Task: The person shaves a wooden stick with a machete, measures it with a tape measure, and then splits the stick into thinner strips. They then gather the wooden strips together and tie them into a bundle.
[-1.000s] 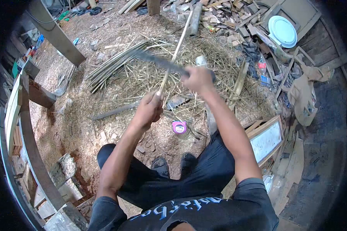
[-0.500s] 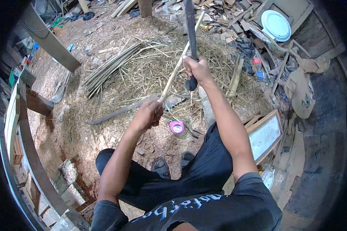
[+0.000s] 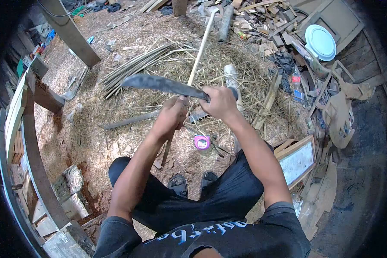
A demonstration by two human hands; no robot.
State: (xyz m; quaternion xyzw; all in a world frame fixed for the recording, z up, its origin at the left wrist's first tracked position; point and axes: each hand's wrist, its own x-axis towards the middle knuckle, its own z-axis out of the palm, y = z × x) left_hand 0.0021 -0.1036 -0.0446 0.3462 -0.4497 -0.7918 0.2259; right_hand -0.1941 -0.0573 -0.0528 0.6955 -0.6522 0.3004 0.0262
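Observation:
My left hand (image 3: 172,116) is closed around a long pale wooden stick (image 3: 201,51), which slants up and away from me, its lower end showing below the fist. In my right hand (image 3: 220,102) is a machete (image 3: 161,84), gripped by its dark handle. The blade points left and lies across the stick just above my left hand; I cannot tell whether it is touching. Under my hands, a pink tape measure (image 3: 202,142) rests on the ground. A second long flat blade-like piece (image 3: 131,120) lies to the left of my left hand.
A bundle of thin sticks (image 3: 137,64) lies ahead on straw and shavings. A short round log (image 3: 231,77) sits right of centre. Scrap wood (image 3: 271,26) and a pale blue lid (image 3: 320,42) are at the back right. A wood-framed panel (image 3: 296,161) stands by my right knee.
The machete has swung from upright to nearly level, its tip now pointing left across the stick. My right hand has come down nearer my left hand. The stick's lower end now shows below my left fist.

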